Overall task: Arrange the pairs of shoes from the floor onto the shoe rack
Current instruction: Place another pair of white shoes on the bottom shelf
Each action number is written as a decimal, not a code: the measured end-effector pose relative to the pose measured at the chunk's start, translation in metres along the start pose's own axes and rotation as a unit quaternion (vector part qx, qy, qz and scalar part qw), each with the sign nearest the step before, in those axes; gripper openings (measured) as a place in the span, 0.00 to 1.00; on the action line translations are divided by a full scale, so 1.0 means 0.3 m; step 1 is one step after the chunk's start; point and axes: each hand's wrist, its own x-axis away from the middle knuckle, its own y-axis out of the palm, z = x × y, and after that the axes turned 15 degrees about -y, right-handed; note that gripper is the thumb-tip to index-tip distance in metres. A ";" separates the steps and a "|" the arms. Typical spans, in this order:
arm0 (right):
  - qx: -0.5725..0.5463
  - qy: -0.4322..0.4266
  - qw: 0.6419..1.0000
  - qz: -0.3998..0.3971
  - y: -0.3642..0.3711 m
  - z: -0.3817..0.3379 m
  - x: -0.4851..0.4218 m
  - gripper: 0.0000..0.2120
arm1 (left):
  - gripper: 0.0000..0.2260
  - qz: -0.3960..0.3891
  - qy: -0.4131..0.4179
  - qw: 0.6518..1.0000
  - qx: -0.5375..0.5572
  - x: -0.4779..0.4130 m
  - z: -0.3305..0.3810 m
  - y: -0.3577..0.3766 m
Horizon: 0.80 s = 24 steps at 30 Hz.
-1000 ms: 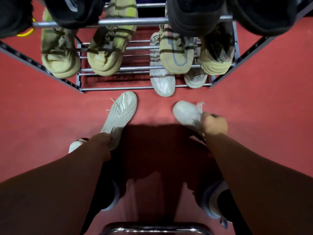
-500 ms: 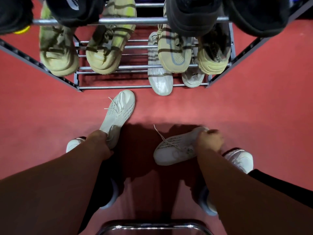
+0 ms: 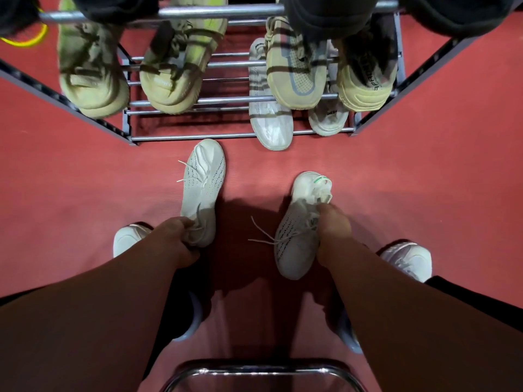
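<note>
Red floor and metal rack, seen from above.
My white shoe (image 3: 203, 190) lies on the red floor (image 3: 70, 176), toe near the shoe rack (image 3: 198, 136); pale sneakers (image 3: 271, 123) fill its bars.

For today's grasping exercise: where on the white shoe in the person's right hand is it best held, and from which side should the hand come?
At the collar opening behind the laces. The right hand grips the white shoe there, coming from its right side. The rim probably gives fingers an edge to hook.

Two white knit shoes (image 3: 202, 190) (image 3: 297, 236) out front, four tan shoes (image 3: 90, 77) (image 3: 178, 72) (image 3: 297, 72) (image 3: 365, 83) on the middle shelf, two pale shoes (image 3: 270, 123) (image 3: 328, 120) on the bottom shelf, one shoe rack (image 3: 198, 137), two hands (image 3: 175, 241) (image 3: 334, 236).
</note>
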 end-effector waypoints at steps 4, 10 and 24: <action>0.112 0.032 0.991 -0.060 0.045 0.072 0.021 0.21 | 0.03 0.001 -0.009 0.996 -0.087 -0.032 -0.020 0.006; 0.265 0.131 0.947 -0.123 0.059 0.196 0.058 0.38 | 0.05 -0.020 -0.003 0.996 -0.082 -0.033 -0.029 0.019; 0.002 0.219 0.970 -0.104 0.062 0.176 0.145 0.17 | 0.08 -0.040 -0.074 0.996 -0.003 -0.028 -0.031 0.033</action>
